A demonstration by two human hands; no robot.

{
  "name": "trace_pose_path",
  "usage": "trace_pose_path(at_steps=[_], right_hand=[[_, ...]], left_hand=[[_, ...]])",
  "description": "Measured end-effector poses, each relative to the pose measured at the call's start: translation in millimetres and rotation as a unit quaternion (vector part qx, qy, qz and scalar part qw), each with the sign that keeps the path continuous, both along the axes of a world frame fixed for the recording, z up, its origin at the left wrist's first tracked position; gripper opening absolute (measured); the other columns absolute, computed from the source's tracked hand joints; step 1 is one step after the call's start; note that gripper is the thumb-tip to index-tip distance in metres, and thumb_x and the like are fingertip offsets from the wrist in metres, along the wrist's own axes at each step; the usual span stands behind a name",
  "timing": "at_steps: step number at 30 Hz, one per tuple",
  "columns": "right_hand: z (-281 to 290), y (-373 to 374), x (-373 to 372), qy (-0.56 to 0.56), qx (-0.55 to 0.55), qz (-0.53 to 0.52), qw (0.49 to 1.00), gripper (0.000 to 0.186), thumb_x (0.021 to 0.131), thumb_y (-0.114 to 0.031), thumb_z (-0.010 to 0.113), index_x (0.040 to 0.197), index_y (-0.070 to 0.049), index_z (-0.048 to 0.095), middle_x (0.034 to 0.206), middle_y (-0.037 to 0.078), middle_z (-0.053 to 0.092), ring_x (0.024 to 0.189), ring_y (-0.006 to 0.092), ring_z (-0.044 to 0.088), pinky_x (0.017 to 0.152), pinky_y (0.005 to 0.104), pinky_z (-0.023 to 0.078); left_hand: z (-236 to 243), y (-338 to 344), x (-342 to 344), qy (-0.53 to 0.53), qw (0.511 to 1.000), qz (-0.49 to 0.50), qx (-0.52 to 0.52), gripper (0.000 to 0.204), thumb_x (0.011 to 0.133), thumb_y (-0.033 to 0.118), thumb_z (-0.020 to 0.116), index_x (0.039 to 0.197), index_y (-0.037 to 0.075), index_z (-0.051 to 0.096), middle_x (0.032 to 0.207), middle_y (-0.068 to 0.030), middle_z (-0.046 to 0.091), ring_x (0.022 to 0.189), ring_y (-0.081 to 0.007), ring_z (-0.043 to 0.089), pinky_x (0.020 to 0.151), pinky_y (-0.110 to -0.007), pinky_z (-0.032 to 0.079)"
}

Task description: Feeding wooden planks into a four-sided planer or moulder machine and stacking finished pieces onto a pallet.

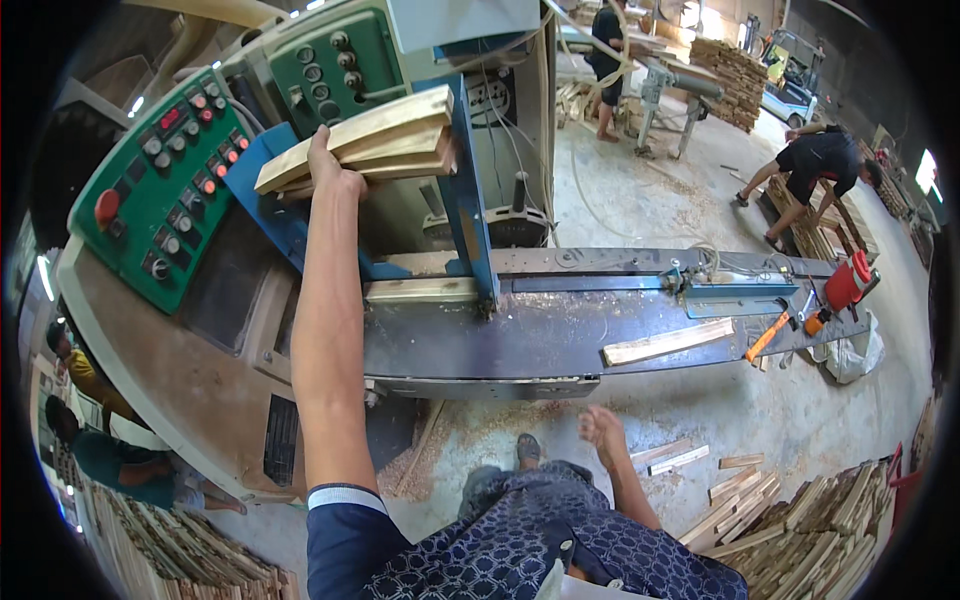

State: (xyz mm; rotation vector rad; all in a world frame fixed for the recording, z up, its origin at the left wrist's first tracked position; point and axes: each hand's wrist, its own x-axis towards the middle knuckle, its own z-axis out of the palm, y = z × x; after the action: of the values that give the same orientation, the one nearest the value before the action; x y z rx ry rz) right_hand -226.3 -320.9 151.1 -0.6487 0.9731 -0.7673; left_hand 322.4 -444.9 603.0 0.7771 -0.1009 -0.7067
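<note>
Wooden strips filled my left hand, which was wrapped round several of them, its fingers mostly hidden by the wood. My right hand hung closer to my body, half curled, and I saw nothing in it. The bundle lay at my 11 o'clock, its long axis running from 8 to 2; the left arm was the nearer one, the right hand well apart.

What counted was how the bundle sat against the blue frame: one upright stood at 8 o'clock from my left hand, the other at 3, beside the strips' right ends. Whether wood and metal touched, I couldn't tell. Low between the uprights, at 5 o'clock, lay a pale bar, its axis nearly 9 to 3, so the bundle was tilted relative to it. Those uprights were the closest obstacles.

At 9 o'clock from that hand stood a green control panel. On the dark metal table, a loose strip lay at 1 o'clock from my right hand, an orange-handled tool at 2, a red container beyond. Farther off, at 1, a co-worker bent over boards; piled wood lay at 4.
</note>
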Motion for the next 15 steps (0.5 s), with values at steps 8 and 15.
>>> trace_pose_path(at_steps=[8, 15], right_hand=[[9, -87, 12, 0.108, -0.004, -0.007, 0.994, 0.022, 0.100, -0.024, 0.061, 0.108, -0.004, 0.066, 0.097, 0.009, 0.073, 0.082, 0.0166, 0.069, 0.073, 0.0307, 0.055], [-3, -82, 20, 0.061, -0.003, -0.073, 0.995, 0.022, 0.099, -0.026, 0.062, 0.099, -0.005, 0.066, 0.088, 0.005, 0.069, 0.078, 0.0164, 0.068, 0.071, 0.0292, 0.054]], left_hand=[[-67, -37, -14, 0.072, 0.987, 0.009, 0.142, 0.069, 0.082, 0.045, 0.072, 0.138, 0.009, 0.052, 0.142, -0.0131, 0.053, 0.130, -0.0349, 0.050, 0.112, -0.065, 0.026], [-188, -36, -7, 0.132, 0.985, -0.020, 0.112, 0.060, 0.085, 0.051, 0.068, 0.132, 0.015, 0.057, 0.141, -0.0117, 0.055, 0.129, -0.0345, 0.049, 0.108, -0.063, 0.032]])
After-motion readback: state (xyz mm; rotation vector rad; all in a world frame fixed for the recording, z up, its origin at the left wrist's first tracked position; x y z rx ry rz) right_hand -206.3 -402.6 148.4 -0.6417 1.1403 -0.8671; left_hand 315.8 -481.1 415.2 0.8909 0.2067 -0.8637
